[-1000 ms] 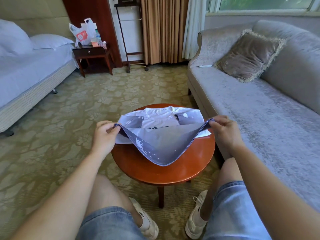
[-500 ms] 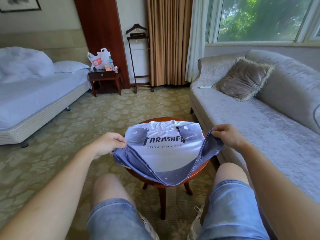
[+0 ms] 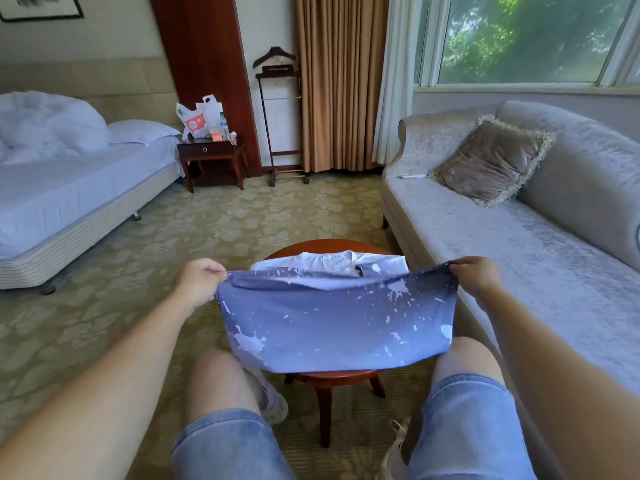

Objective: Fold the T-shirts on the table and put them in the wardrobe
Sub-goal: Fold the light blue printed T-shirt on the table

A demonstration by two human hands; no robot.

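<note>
Over the little round table [image 3: 313, 244], the left hand [image 3: 202, 284] and the right hand [image 3: 476, 278] are held up level, with both arms reaching forward; each hand pinches one end of the T-shirt [image 3: 332, 327] edge with curled fingers and thumb; the edge is pulled tight between them like a line; the blue part hangs down from it and hides most of the table top; the white neck part lies flat on the table behind; the low fold hangs past the near table edge, between two bare knees; the sofa [image 3: 519, 258] is close on the right; open carpet [image 3: 207, 230] lies on the left; the cloth is soft and thin, blue with white splashes; the table is shiny red-brown wood with bent legs
</note>
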